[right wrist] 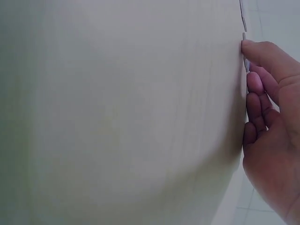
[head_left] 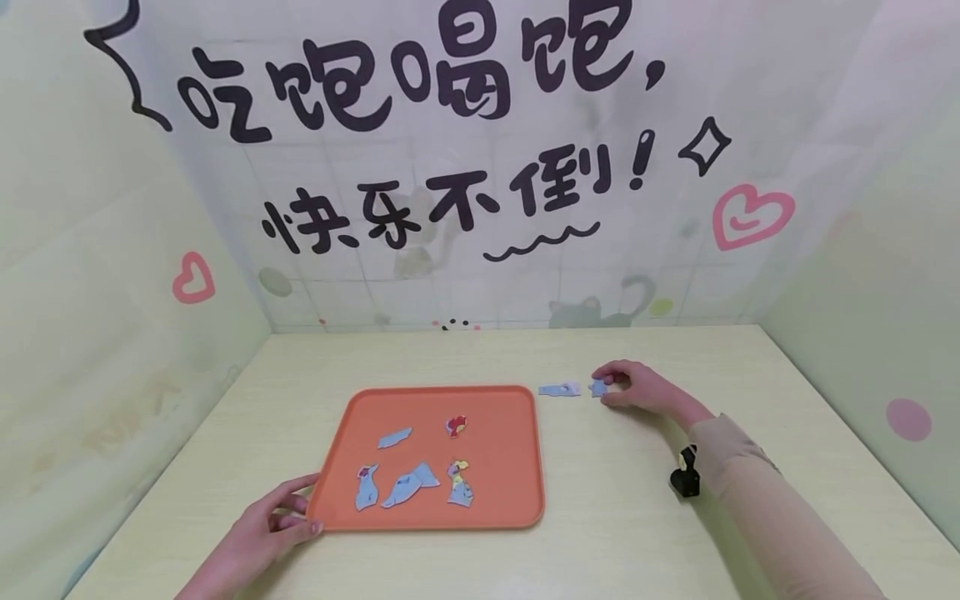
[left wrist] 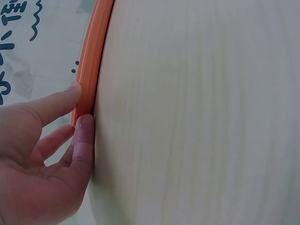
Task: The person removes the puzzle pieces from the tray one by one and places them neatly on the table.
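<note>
In the head view, my right hand (head_left: 630,387) pinches a small light-blue puzzle piece (head_left: 597,388) at the table's far side. Seen edge-on in the right wrist view, the piece sits low between thumb and fingers, close to the tabletop. Just left of it lies a longer blue puzzle piece (head_left: 559,390), with a narrow gap between the two. My left hand (head_left: 277,521) grips the near left corner of an orange tray (head_left: 487,400), thumb and fingers on its rim. On the tray lie several loose puzzle pieces, mostly blue, among them a red one (head_left: 456,426).
A small black object (head_left: 685,475) stands on the pale wooden table (head_left: 600,517), beside my right sleeve (head_left: 750,475). A printed cloth (head_left: 465,292) with large black characters hangs behind the table, and pale panels rise along both sides.
</note>
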The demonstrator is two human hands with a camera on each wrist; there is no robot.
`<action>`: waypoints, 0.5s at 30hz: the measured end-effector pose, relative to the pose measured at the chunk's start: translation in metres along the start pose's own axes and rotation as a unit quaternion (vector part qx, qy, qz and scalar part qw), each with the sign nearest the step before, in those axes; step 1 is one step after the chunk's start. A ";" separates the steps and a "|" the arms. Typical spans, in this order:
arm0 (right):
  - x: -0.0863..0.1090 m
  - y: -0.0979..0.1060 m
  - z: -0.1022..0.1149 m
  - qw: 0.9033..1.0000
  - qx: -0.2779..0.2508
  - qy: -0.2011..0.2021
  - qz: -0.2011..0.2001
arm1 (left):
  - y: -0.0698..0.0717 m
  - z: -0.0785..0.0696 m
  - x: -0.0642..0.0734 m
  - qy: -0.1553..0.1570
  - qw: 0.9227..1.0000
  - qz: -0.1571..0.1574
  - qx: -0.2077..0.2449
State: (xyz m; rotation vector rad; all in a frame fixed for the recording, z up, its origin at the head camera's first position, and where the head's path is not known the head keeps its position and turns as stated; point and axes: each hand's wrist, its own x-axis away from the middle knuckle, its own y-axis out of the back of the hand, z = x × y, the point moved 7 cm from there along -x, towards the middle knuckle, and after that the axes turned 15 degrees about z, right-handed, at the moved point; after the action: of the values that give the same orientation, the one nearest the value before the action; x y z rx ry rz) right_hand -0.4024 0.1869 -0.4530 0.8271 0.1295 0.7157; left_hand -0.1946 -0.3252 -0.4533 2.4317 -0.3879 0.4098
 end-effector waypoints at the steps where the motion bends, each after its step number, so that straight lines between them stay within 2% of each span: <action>1: 0.000 0.000 0.000 1.000 0.002 -0.003 0.001 | 0.000 0.000 0.000 0.001 1.000 0.000 0.000; 6: -0.002 0.002 0.007 1.000 0.013 -0.019 -0.003 | 0.000 0.002 -0.001 0.006 1.000 -0.001 0.001; 15: -0.024 0.005 0.036 0.998 0.060 -0.004 -0.036 | 0.002 0.004 -0.002 0.017 1.000 -0.007 0.000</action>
State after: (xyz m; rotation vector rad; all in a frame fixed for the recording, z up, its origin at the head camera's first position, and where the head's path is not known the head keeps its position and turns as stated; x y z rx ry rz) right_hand -0.4096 0.1515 -0.4289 0.9345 0.1951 0.6418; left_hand -0.1961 -0.3287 -0.4557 2.4233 -0.3559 0.4459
